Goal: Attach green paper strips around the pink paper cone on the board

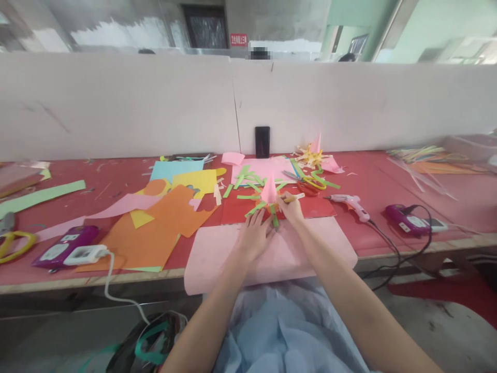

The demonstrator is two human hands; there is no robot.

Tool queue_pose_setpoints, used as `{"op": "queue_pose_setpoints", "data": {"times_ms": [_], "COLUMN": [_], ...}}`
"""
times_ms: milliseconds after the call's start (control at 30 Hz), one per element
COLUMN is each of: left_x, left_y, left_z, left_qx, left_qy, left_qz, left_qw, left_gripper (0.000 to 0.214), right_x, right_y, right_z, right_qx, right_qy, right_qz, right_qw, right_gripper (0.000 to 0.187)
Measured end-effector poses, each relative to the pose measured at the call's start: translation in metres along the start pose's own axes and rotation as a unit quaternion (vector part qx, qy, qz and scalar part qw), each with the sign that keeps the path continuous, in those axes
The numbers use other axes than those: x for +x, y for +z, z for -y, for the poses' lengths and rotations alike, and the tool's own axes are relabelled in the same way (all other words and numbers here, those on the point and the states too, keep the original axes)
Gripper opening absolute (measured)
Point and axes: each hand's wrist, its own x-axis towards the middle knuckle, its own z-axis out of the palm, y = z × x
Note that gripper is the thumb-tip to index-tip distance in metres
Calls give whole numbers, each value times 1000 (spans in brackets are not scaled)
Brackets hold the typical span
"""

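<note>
In the head view a pink paper cone (269, 190) stands in the middle of several green paper strips (248, 197) that fan out around it, over a red sheet (318, 206). My left hand (254, 235) lies with fingers stretched on the near side of the cone, touching the strips there. Close to the cone's right side, my right hand (291, 208) is closed around a slim, pale, pen-like stick (297, 197); its exact kind is too small to make out. Just behind it lie scissors with yellow handles (314, 182).
Left of me spread orange sheets (135, 243), a blue sheet (176, 170) and a purple power box (73, 243). A pink glue gun (351, 205) with a cord lies right. Behind stand a black phone (262, 142), a second pink cone (317, 144) and a white partition (155, 103).
</note>
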Motion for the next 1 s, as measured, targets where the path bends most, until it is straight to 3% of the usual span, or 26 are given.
{"op": "queue_pose_setpoints", "data": {"times_ms": [1000], "left_x": [0], "left_y": [-2], "left_z": [-1], "left_qx": [-1], "left_qy": [-4], "left_qz": [4], "left_qw": [1000], "left_gripper": [45], "right_x": [-1], "right_y": [1], "right_z": [1], "right_qx": [-28], "right_qy": [3], "right_qz": [-7], "right_qw": [1000], "right_gripper": [26]}}
